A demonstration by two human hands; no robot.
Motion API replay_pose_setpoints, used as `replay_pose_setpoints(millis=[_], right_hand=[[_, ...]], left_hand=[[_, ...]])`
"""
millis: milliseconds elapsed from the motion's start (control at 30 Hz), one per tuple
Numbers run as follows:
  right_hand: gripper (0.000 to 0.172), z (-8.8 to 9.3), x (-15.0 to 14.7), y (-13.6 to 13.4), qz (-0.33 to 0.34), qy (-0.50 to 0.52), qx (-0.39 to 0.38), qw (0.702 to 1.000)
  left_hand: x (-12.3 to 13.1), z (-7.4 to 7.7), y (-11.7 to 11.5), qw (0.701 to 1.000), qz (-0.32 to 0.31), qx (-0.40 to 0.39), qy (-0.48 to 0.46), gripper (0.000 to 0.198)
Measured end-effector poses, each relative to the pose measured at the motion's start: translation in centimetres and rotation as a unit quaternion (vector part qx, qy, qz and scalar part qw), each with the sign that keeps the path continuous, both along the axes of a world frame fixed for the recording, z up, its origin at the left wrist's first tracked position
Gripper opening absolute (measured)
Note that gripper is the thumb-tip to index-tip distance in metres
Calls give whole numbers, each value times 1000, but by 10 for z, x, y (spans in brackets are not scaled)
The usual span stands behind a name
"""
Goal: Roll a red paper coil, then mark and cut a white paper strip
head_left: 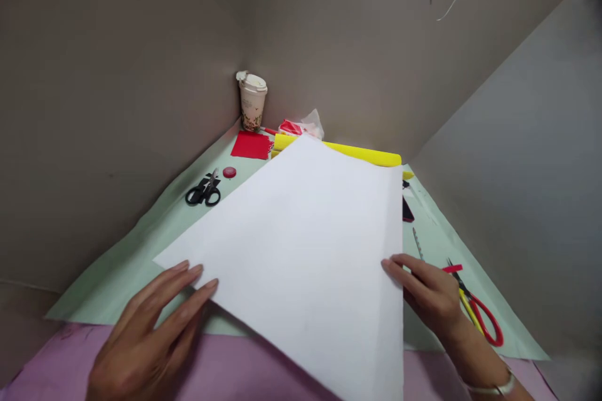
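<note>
A large white sheet of paper lies at a slant in front of me and covers the middle of the work surface. My right hand pinches its right edge between thumb and fingers; a light bangle is on that wrist. At the lower left edge of the sheet is my left hand, with its fingers stretched out and their tips on the paper's edge. The left thumb is hidden.
Black scissors, a red round lid and red paper lie left. Behind are a yellow roll, a lidded cup and a plastic packet. Red-and-yellow-handled scissors lie right. Walls enclose the green-covered surface.
</note>
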State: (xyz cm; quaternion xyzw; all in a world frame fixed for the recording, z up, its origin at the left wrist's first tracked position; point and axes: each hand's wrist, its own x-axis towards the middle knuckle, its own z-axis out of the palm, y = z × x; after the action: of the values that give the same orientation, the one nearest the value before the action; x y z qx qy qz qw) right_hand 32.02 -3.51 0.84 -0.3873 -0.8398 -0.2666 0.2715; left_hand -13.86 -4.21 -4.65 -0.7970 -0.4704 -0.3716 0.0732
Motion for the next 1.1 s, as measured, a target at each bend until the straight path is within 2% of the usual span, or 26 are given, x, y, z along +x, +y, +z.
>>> replay_pose_setpoints(millis=[100,167,267,400,533,633,733,867,967,1100], right_hand=[[28,-10,4,23,-35,-8,4,999],[32,-16,6,33,-53,-29,-14,998],[39,-22,8,39,-84,-65,-43,993],[52,-16,13,32,-132,-99,-81,983],[60,0,28,10,-187,-126,-144,964],[51,19,45,-10,-248,-94,-195,944],[38,41,53,-28,-289,-5,-201,936],[33,63,27,-34,-281,110,-171,938],[34,74,3,-30,-278,135,-203,929],[44,101,9,-28,-342,151,-141,917]], left_hand=[[22,13,9,1000,-17,-1,18,43],[28,14,13,999,-19,-7,43,33],[26,1,15,996,-11,-27,85,31],[17,-18,16,992,-1,-68,108,37],[17,-25,18,993,7,-76,88,38],[20,-24,19,995,9,-63,79,37],[25,-23,18,996,5,-56,74,38],[31,-23,15,995,-13,-48,82,37],[35,-22,11,995,-15,-32,90,37],[39,-20,6,994,-16,-26,102,34]])
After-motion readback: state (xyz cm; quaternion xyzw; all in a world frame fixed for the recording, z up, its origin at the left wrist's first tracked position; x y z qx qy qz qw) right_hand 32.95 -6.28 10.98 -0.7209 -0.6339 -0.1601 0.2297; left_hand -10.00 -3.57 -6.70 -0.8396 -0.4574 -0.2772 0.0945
